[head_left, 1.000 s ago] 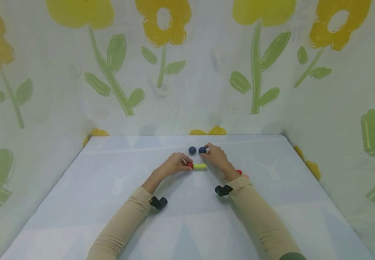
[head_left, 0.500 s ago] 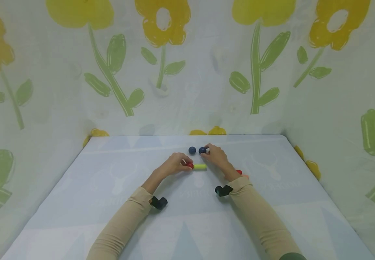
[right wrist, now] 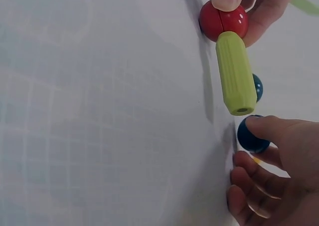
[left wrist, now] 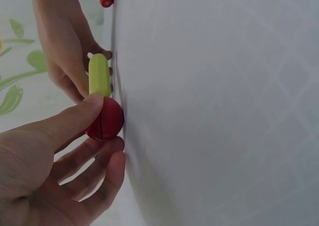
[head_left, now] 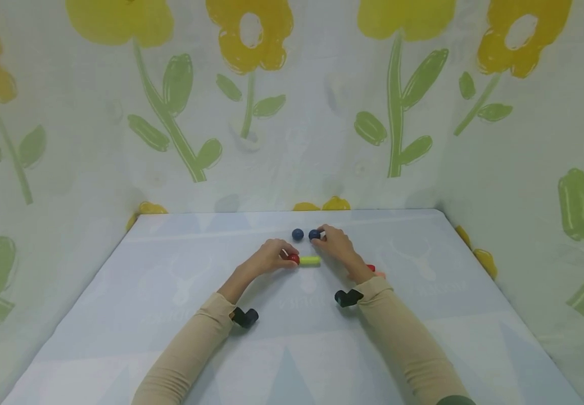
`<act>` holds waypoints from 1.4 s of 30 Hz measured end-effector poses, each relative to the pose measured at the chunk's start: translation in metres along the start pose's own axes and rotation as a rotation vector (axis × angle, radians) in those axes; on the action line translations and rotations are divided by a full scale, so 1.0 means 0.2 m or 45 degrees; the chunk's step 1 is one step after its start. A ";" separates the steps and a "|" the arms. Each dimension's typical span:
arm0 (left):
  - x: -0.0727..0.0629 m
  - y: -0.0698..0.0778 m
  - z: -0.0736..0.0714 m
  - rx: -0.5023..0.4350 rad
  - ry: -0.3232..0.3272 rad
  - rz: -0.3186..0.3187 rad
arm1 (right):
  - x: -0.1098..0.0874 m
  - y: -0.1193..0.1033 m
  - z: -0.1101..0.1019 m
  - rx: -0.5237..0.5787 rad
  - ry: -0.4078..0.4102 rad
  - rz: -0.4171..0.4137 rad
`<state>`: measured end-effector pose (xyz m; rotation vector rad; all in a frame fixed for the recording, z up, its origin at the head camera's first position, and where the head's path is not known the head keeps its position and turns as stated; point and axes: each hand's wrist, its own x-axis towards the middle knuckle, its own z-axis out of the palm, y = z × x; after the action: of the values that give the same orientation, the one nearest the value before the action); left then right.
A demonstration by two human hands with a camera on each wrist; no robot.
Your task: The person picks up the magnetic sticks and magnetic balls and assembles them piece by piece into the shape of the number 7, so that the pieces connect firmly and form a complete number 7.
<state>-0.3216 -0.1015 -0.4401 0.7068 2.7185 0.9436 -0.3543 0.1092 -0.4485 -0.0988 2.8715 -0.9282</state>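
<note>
My left hand [head_left: 271, 256] pinches a red ball [head_left: 294, 259] with a seam round it, thumb against its side. A yellow-green ribbed stick [right wrist: 235, 74] extends from the red ball like a handle, with a small hole in its near end. Farther back, my right hand [head_left: 336, 244] holds a dark blue ball [head_left: 314, 235] between thumb and fingers. A second dark blue ball [head_left: 298, 234] rests on the table just left of it. In the right wrist view, that ball is partly hidden behind the stick.
A red piece [head_left: 371, 268] and an orange piece [head_left: 380, 275] lie beside my right wrist, partly covered by it. The pale table [head_left: 292, 320] ends at a flower-printed cloth [head_left: 312, 140] behind, with cloth on both sides too.
</note>
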 end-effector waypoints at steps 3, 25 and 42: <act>0.00 0.00 0.00 -0.004 -0.004 -0.006 | -0.01 0.00 -0.01 0.013 -0.016 0.023; -0.01 -0.01 0.01 -0.020 0.000 0.010 | -0.12 0.06 -0.13 -0.085 -0.041 -0.091; -0.01 0.01 0.01 -0.013 0.003 -0.027 | -0.23 0.12 -0.16 -0.127 -0.090 -0.185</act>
<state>-0.3182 -0.1005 -0.4400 0.6746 2.7154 0.9539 -0.3133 0.1512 -0.4319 -0.3467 2.8753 -0.7867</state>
